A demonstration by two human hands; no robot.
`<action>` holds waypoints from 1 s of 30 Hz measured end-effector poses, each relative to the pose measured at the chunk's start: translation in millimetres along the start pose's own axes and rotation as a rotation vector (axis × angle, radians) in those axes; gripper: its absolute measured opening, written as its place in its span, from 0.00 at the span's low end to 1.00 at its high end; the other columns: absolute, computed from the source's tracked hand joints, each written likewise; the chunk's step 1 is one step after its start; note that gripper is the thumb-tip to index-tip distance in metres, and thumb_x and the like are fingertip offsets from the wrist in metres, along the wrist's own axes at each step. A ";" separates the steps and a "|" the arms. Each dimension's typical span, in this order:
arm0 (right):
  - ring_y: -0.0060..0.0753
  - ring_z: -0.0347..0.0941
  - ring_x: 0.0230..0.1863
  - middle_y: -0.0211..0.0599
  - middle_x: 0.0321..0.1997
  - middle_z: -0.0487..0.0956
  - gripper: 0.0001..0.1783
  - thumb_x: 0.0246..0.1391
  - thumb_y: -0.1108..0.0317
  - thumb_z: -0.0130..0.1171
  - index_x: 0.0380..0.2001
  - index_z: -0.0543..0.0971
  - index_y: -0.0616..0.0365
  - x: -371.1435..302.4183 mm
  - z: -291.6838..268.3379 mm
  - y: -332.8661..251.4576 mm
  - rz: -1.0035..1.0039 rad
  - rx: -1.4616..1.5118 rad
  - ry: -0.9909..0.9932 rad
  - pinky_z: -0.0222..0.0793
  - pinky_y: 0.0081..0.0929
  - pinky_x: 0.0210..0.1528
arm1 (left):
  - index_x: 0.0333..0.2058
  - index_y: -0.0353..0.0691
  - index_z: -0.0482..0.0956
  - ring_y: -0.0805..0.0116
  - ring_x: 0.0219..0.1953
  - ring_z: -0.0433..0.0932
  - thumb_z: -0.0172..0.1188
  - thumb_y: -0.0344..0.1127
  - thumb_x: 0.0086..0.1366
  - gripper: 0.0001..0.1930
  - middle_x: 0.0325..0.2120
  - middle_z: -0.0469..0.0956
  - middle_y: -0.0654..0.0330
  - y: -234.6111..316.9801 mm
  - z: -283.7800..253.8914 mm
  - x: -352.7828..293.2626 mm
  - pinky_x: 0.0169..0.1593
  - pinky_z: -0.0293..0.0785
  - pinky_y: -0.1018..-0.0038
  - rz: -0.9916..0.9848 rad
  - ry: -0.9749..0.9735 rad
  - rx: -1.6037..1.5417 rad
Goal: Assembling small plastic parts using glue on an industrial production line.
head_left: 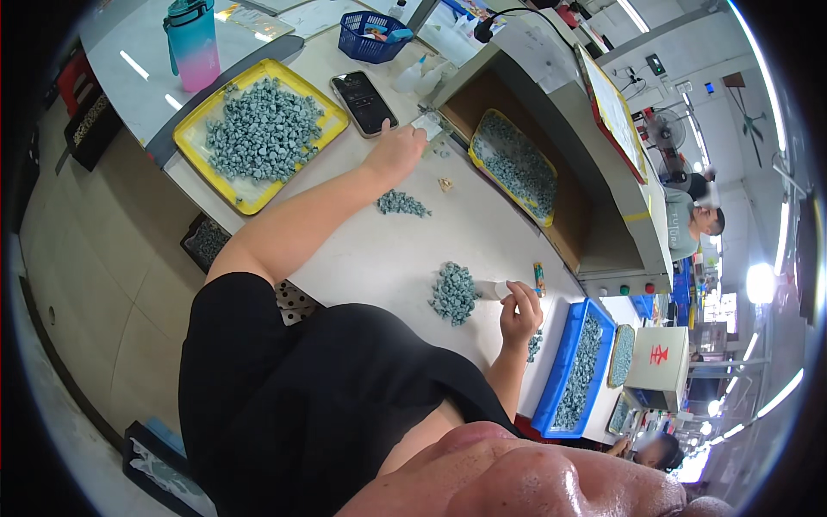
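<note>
My left hand [401, 152] reaches across the table, thumb and fingers apart, beside a black phone [365, 103]. Its fingertips are close to a small clear plastic piece [428, 125]; whether they touch it is unclear. My right hand [520, 314] is closed on a small whitish piece [491, 290], whose kind I cannot make out. That piece lies against a heap of grey-green stone-like bits [454, 294]. A smaller heap of the same bits [402, 203] is near my left forearm. More fill a yellow-rimmed tray [338, 120] to the left.
Another yellow-rimmed tray [552, 217] stands inside a brown open-fronted box [594, 231]. A blue bin [544, 414] of bits stands right of my right hand. A teal-pink bottle [194, 47] and dark blue basket [366, 47] are farther back. Other people sit at the far right.
</note>
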State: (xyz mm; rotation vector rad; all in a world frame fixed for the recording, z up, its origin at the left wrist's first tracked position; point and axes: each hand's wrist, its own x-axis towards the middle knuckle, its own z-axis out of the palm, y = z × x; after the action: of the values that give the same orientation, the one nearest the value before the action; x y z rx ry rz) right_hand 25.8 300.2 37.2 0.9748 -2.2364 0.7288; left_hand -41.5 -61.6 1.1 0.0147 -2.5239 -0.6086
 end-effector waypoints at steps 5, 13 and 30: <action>0.38 0.77 0.28 0.42 0.31 0.80 0.14 0.38 0.86 0.55 0.30 0.81 0.61 0.5 0.3 -2.3 0.053 -0.006 -0.025 0.73 0.26 0.28 | 0.34 0.35 0.70 0.52 0.39 0.76 0.50 0.31 0.63 0.05 0.31 0.75 0.50 0.4 0.4 -1.7 0.53 0.62 0.41 0.039 0.045 0.024; 0.38 0.77 0.27 0.41 0.31 0.79 0.14 0.39 0.86 0.55 0.31 0.80 0.60 1.7 -1.3 -3.9 0.044 -0.009 -0.019 0.73 0.26 0.28 | 0.32 0.35 0.70 0.50 0.37 0.75 0.53 0.33 0.63 0.07 0.28 0.75 0.49 2.9 3.1 -7.0 0.45 0.68 0.53 0.100 0.105 -0.025; 0.24 0.74 0.19 0.41 0.28 0.79 0.14 0.49 0.86 0.48 0.37 0.78 0.66 -3.2 -28.3 13.2 0.226 0.127 0.230 0.70 0.18 0.23 | 0.33 0.35 0.67 0.81 0.20 0.55 0.44 0.35 0.71 0.10 0.21 0.59 0.69 114.1 -28.8 -29.4 0.24 0.57 0.82 -0.991 -0.644 -1.789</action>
State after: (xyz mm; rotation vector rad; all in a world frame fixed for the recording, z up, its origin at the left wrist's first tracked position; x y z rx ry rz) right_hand 25.7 328.5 50.9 0.6624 -2.1365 1.0386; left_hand 10.9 32.7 56.7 0.4567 -1.2761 -3.2872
